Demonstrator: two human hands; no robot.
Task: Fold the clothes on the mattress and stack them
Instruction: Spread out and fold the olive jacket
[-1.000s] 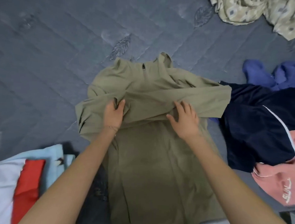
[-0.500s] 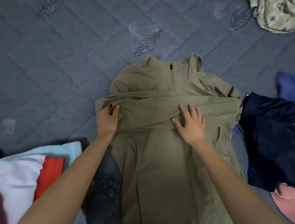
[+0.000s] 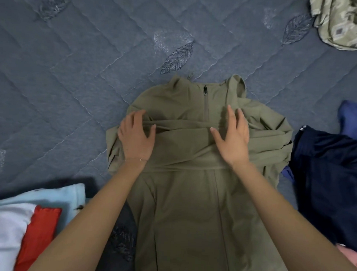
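Observation:
An olive-green zip-neck garment [image 3: 193, 207] lies face up on the grey-blue quilted mattress [image 3: 73, 79], collar away from me. Its sleeves are folded across the chest as a horizontal band. My left hand [image 3: 135, 138] rests flat on the left end of that band with fingers spread. My right hand [image 3: 232, 139] lies flat on the band's right part, fingers straight and pointing toward the collar. Neither hand grips the cloth.
A dark navy garment [image 3: 331, 183] with a blue piece [image 3: 352, 118] behind it lies at the right, a pink one [image 3: 350, 257] below it. A patterned beige cloth [image 3: 342, 21] sits at the top right. Light blue, white and red cloth [image 3: 26, 221] lies at the bottom left.
Both hands have slid up the folded sleeve band toward the collar and now lie flatter with spread fingers. The view has shifted, so the garment sits more centred.

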